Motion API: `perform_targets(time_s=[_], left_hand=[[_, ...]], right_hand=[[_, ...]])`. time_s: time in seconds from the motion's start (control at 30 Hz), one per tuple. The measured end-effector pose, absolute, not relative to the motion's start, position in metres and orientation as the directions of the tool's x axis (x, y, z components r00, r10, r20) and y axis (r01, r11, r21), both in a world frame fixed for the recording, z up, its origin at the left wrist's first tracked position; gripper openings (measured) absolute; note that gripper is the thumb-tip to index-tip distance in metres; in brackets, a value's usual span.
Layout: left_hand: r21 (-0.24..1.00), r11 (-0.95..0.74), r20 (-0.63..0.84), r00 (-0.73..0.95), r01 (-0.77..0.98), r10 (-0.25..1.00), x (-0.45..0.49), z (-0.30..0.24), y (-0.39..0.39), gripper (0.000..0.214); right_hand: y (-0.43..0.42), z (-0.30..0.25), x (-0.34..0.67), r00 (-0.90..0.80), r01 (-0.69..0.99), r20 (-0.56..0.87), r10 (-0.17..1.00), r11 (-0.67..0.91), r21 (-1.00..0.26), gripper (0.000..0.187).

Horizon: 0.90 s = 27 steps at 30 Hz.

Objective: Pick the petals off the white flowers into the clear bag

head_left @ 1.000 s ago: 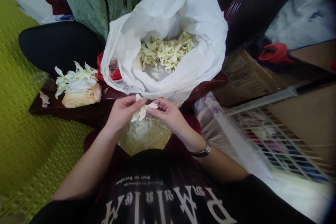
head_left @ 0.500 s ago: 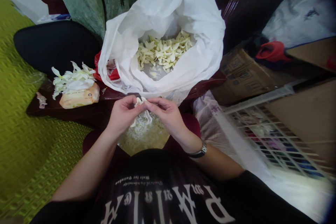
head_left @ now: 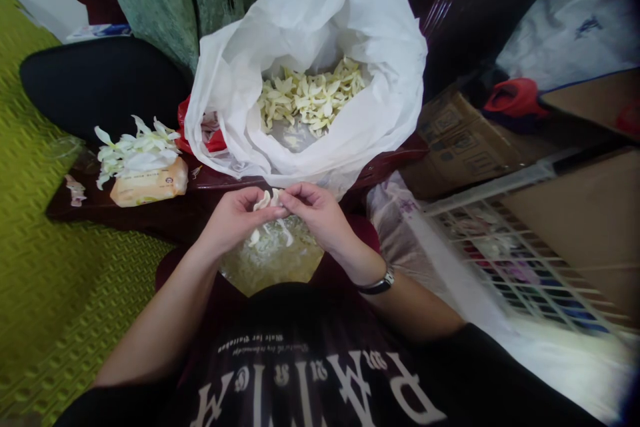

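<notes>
Left hand [head_left: 233,217] and right hand [head_left: 313,210] are closed, and they pinch a small white flower petal [head_left: 265,201] between them, just above thin white shreds [head_left: 267,237]. Both arms bend in. A big pile of cream petals [head_left: 310,97] lies in an open white plastic bag [head_left: 320,20]. Some white flowers [head_left: 135,153] are left on the dark wood table [head_left: 150,220].

A bag [head_left: 223,80] stands on the table [head_left: 125,217], with petals [head_left: 310,97] inside it. Left of the bag, more petals [head_left: 133,155] rest on a packet [head_left: 150,183]. A carton [head_left: 465,147] lies to the right. A petal [head_left: 263,201] sits between the left hand [head_left: 230,221] and right hand [head_left: 315,213], above a basin [head_left: 295,260].
</notes>
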State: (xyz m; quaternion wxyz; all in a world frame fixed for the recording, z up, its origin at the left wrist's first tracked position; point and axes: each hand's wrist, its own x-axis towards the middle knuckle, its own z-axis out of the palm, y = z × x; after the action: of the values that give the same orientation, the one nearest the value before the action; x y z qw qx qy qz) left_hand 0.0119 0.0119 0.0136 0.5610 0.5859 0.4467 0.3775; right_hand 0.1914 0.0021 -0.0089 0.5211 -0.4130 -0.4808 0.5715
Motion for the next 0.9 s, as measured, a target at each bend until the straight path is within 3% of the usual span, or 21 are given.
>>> perform_targets(time_s=[0.27,0.47,0.57,0.73,0.9], left_hand=[[0.988,0.151,-0.150,0.364,0.026,0.919,0.008,0.018,0.014,0.038],[0.988,0.156,-0.153,0.281,0.014,0.947,-0.009,0.027,0.019,0.036],[0.987,0.163,-0.157,0.240,-0.005,0.958,-0.014,0.026,0.020,0.034],[0.989,0.142,-0.147,0.215,0.037,0.965,-0.010,0.016,0.020,0.034],[0.993,0.079,-0.100,0.266,0.089,0.959,0.002,0.014,0.019,0.038]], right_hand=[[0.008,-0.007,0.204,-0.203,-0.196,0.076,0.976,0.035,-0.980,0.040],[0.010,0.004,0.240,-0.086,-0.238,0.033,0.996,0.012,-0.971,0.038],[0.008,0.002,0.257,-0.024,-0.145,0.069,0.997,0.064,-0.987,0.036],[0.001,-0.009,0.258,-0.065,0.174,0.113,0.991,0.123,-0.977,0.029],[-0.006,-0.002,0.235,-0.071,0.141,0.187,0.980,0.196,-0.970,0.029]])
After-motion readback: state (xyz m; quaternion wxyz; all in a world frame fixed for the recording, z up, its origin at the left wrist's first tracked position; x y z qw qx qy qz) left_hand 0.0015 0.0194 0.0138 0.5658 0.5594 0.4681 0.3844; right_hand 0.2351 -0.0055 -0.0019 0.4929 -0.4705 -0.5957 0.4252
